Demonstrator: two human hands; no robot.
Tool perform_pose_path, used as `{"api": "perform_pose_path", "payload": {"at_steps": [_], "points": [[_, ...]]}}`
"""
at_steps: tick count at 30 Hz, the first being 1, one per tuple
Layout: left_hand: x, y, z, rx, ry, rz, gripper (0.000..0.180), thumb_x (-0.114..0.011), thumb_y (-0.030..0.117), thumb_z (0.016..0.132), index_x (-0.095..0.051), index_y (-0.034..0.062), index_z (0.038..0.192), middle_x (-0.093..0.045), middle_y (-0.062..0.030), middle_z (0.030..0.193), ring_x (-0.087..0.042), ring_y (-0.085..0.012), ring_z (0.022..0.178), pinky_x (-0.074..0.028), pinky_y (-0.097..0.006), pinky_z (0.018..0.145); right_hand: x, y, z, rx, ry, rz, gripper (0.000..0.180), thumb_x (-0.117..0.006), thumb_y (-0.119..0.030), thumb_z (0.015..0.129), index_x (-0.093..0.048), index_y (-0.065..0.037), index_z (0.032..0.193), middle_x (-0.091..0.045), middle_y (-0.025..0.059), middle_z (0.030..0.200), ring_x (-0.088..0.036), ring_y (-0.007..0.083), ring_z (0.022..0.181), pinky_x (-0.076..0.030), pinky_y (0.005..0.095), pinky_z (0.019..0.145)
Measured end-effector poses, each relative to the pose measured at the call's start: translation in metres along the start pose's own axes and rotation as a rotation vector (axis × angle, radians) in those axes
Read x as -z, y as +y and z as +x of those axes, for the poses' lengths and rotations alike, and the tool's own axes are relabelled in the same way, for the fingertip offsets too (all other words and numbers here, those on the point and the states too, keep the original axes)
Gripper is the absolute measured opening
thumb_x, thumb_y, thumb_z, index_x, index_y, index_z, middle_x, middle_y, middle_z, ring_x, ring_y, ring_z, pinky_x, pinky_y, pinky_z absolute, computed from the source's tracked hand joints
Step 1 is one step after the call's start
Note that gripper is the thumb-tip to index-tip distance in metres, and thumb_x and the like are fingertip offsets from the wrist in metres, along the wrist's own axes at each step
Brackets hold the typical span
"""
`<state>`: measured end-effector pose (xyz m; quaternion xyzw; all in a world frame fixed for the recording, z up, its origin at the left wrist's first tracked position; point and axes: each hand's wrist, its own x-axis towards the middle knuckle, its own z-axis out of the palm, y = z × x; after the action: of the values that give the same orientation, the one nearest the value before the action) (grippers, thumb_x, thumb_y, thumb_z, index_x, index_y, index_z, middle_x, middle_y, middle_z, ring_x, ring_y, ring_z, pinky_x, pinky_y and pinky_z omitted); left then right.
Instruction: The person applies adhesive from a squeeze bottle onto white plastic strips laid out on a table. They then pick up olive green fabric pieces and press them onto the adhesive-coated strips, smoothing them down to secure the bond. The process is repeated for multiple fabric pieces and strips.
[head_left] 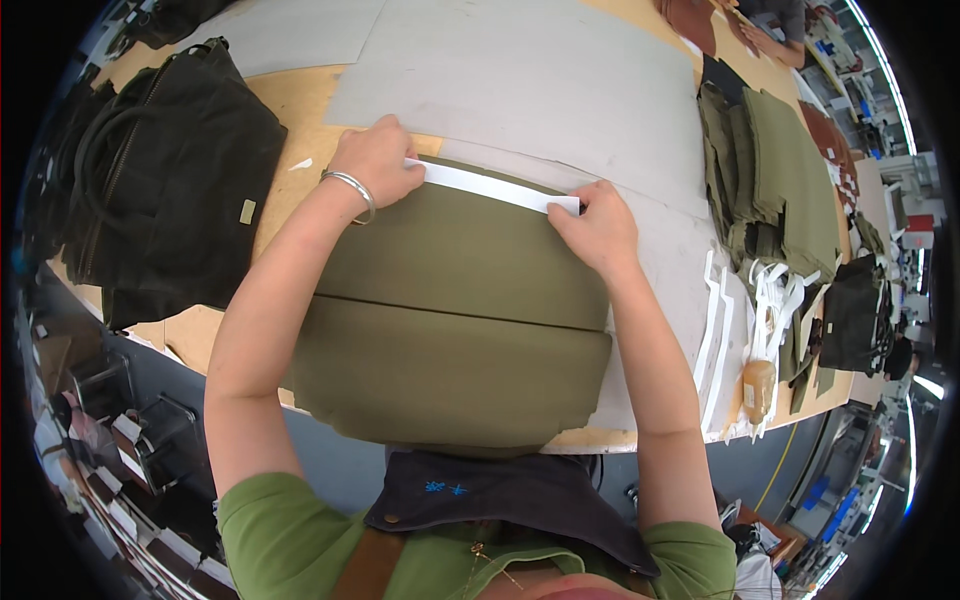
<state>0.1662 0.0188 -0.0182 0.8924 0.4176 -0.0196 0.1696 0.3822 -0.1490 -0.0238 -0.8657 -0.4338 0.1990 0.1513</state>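
A white strip (492,184) lies along the far edge of an olive-green fabric panel (450,240) on the table. My left hand (378,165) pinches the strip's left end, and a silver bangle circles that wrist. At the other end, my right hand (600,228) grips the strip between thumb and fingers. The strip is stretched nearly straight between both hands. A dark seam or fold line runs across the panel, and its near part hangs toward me over the table edge.
To the left stands a dark bag (185,190) with handles and a zip. Stacked olive fabric pieces (785,170) lie at the right, near loose white strips (712,330) and a small amber bottle (758,388). Grey sheets (530,80) cover the table's far part. Another person's hand (765,45) shows at the far right.
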Motion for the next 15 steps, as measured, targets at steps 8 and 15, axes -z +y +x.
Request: {"api": "perform_pose_path", "payload": {"at_steps": [8,15], "points": [[0.003,0.002,0.001,0.040,-0.061,-0.009,0.025,-0.061,0.027,0.080,-0.068,0.0042,0.088,-0.058,-0.0121,0.108,-0.058,-0.0280,0.095,-0.038,-0.039,0.097,0.018,0.044,0.010,0.116,0.251,0.148,0.016,-0.064,-0.018,0.074,-0.069,-0.011,0.087,-0.058,0.0069,0.103,-0.060,0.0216,0.083,-0.050,0.0355,0.074],[0.006,0.003,0.001,0.038,-0.072,-0.010,0.026,-0.061,0.027,0.079,-0.068,0.0043,0.087,-0.059,-0.0124,0.107,-0.059,-0.0279,0.096,-0.039,-0.040,0.096,0.016,0.037,-0.001,0.064,0.068,0.219,0.018,-0.068,-0.027,0.076,-0.070,-0.010,0.082,-0.061,0.0072,0.101,-0.060,0.0208,0.085,-0.050,0.0340,0.077]]}}
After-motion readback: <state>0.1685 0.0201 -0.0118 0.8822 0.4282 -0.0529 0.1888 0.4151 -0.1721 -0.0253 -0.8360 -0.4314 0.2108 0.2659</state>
